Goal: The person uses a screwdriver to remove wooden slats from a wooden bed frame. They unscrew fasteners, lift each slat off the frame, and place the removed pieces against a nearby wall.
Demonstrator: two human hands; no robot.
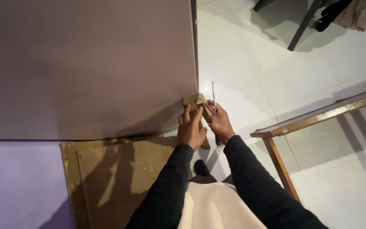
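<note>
My left hand [190, 129] presses a small brown wooden block [194, 101] against the lower right corner of a large grey-brown panel [85, 63]. My right hand [220, 122] sits just to the right of it, touching the block and gripping a thin screwdriver [213, 95] whose shaft points away from me. The tool's dark handle shows below my palm. Both arms wear black sleeves.
A worn brown board [119, 178] lies on the floor below the panel. A wooden frame with a leg [318, 116] stands at the right. Dark chair legs [303, 23] rise at the top right over white floor tiles [250, 63].
</note>
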